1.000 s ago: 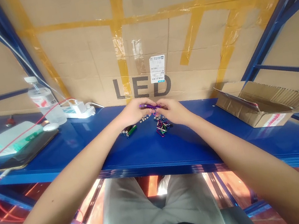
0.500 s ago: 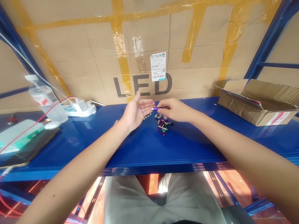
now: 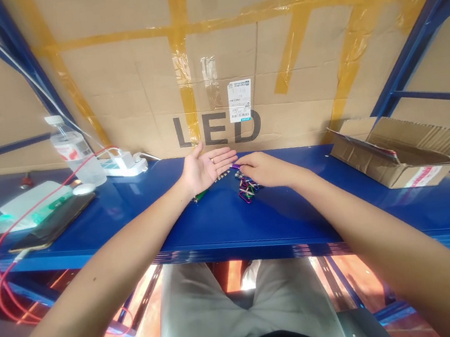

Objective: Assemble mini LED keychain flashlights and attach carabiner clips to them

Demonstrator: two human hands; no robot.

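Okay, so the left hand (image 3: 204,171) has let go, palm up with fingers stretched out, leaving the purple tube (image 3: 236,166) pinched by the right hand (image 3: 266,169) alone near those fingertips, meaning one grip does all the holding.

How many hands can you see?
2. The left hand is open with its palm showing, over the blue table; the right hand is close to its right, holding a small purple thing. No hand looks hidden.
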